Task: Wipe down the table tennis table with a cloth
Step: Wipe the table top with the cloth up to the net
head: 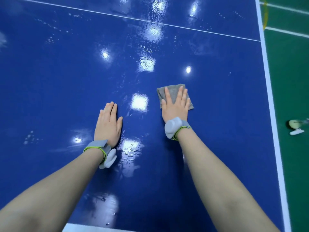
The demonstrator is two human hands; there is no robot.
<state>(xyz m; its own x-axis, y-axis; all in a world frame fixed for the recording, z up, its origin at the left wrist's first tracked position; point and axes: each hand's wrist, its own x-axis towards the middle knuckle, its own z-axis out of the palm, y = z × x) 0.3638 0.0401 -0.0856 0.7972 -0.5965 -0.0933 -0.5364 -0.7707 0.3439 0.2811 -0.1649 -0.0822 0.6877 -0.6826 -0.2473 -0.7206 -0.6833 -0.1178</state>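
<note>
On the wet blue table tennis table [58,81]: right hand [175,106] flat, fingers straight, pressing the grey cloth [173,92]; left hand [107,124] flat, holding nothing, just left.

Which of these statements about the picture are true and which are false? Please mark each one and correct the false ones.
1. The right hand presses flat on a grey cloth. True.
2. The left hand holds a second cloth. False: it lies flat and bare on the blue table, with nothing under it.
3. Both wrists carry a band with a white device, the left one and the right one. True.
4. The cloth lies on the green floor. False: it lies on the table, inside the white edge line.
5. The table surface looks fully dry. False: wet streaks and droplets show in the light reflections.
</note>
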